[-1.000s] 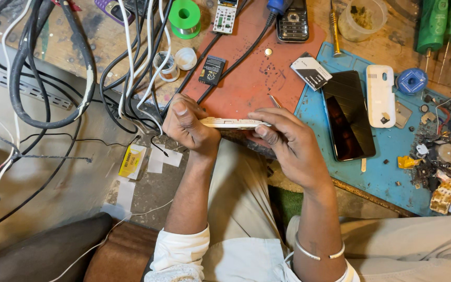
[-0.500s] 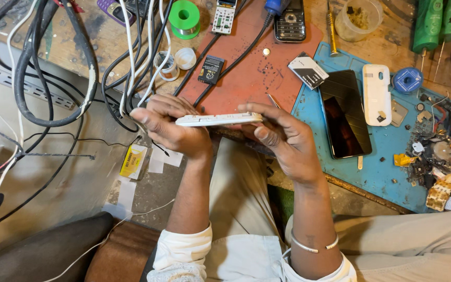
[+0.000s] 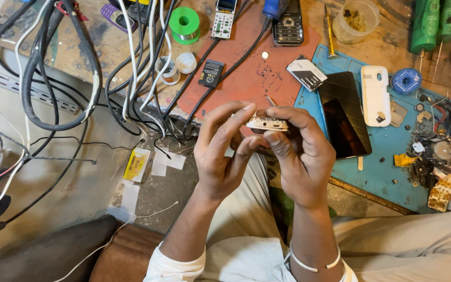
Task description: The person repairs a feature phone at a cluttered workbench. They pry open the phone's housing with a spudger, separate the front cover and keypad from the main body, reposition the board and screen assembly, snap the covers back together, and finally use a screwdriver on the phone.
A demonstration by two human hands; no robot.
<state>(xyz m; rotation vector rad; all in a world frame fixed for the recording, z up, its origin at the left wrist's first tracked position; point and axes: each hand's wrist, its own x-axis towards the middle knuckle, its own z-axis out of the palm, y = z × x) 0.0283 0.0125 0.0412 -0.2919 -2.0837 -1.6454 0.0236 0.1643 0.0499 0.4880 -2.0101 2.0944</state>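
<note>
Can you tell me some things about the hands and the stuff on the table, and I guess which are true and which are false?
1. Both hands, left hand and right hand, hold the white phone. True.
2. The green spool lies on the blue mat. False: it sits on the bare wooden bench, far left of the mat.
3. A dark tablet lies on the blue mat. True.
4. The white phone rests flat on the red mat. False: it is held up in the fingers, end toward the camera.
</note>
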